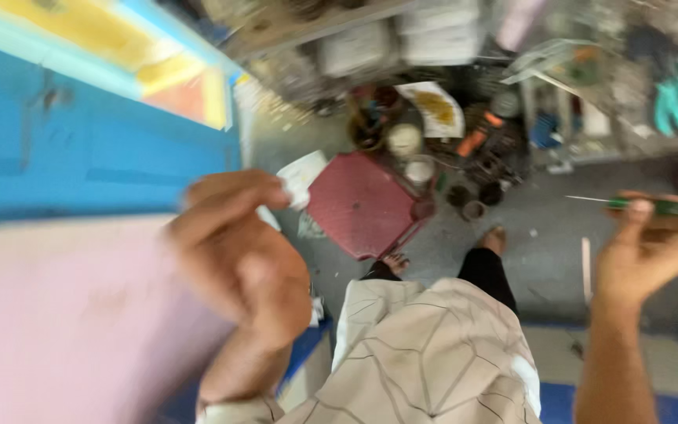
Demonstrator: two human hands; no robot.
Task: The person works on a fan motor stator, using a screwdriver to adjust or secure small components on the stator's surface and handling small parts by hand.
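The right hand [645, 243] is pinching a green-handled screwdriver [629, 204] while the left hand [237, 251] is closing on white paper [301, 179], seemingly between steps of work, with a steady aim needed next.

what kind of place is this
Probably a small workshop or painter's work corner. The right hand holds a green-handled screwdriver, the floor beyond a red stool is crowded with pots and tins, and bright blue and pink panels stand alongside.
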